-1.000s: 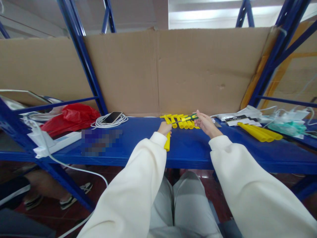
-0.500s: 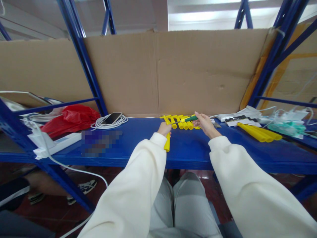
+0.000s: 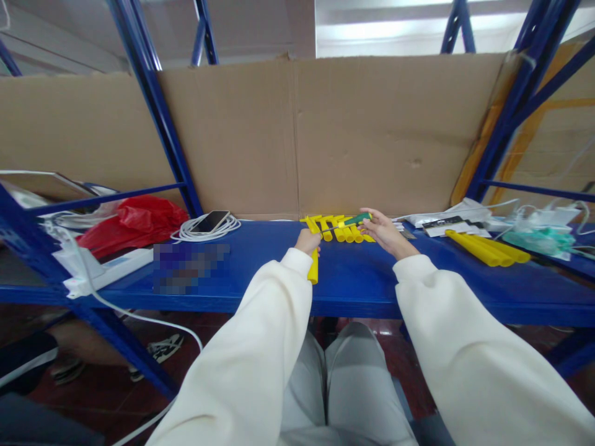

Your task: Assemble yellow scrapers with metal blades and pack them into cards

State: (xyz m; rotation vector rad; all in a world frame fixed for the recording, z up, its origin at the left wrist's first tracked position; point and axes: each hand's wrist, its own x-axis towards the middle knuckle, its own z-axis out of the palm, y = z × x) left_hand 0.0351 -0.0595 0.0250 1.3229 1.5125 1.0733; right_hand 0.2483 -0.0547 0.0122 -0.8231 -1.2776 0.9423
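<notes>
My left hand (image 3: 307, 240) is closed around a yellow T-shaped piece with a tube-like handle (image 3: 314, 270), whose lower end sticks out below the fist. In my right hand (image 3: 382, 230) is a screwdriver (image 3: 357, 220) with a green and yellow handle, gripped at its rear end by the fingertips. Its thin shaft points left to the piece in my left hand; the tip is hidden by the fingers. Just behind, several like yellow pieces (image 3: 341, 234) lie side by side on the blue shelf (image 3: 274, 266).
Several yellow tubes (image 3: 488, 249) lie at right, near white packets and a green bundle (image 3: 539, 238). On the left are a phone (image 3: 212, 221) on a coiled white cable, a red plastic bag (image 3: 139, 223) and a white power strip (image 3: 111, 269). Cardboard (image 3: 372, 136) stands behind; blue posts flank the shelf.
My right hand has shifted slightly and its fingers have loosened and turned on the screwdriver handle, which sits a little higher. My left hand stays in place.
</notes>
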